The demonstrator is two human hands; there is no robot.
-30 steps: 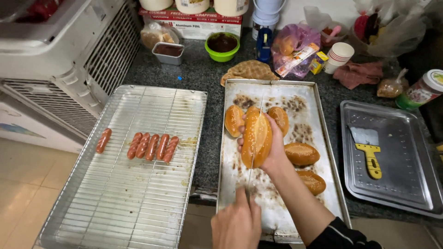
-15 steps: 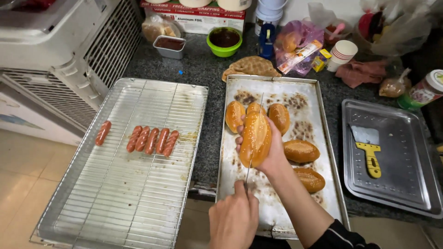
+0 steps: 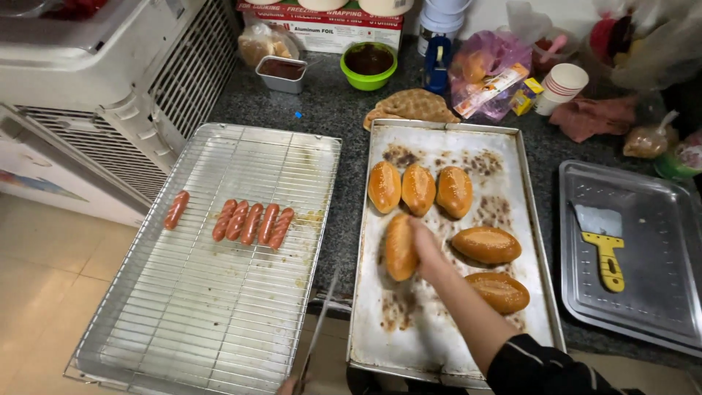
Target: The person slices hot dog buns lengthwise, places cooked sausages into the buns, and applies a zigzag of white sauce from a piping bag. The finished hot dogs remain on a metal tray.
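My right hand grips a golden bun and presses it down on the stained baking tray. Three more buns lie in a row just beyond it, and two others lie to its right. My left hand shows only at the bottom edge, holding a thin knife whose blade points up between the two trays. Several sausages lie side by side on the wire rack tray, with a lone sausage to their left.
A second metal tray on the right holds a yellow-handled scraper. At the back of the dark counter stand a green sauce bowl, a small metal sauce tin, a paper cup, bags and a flatbread. A white appliance stands on the left.
The bun was held up with the knife at it; now it is down on the tray. My left hand has pulled the knife away, down and to the left.
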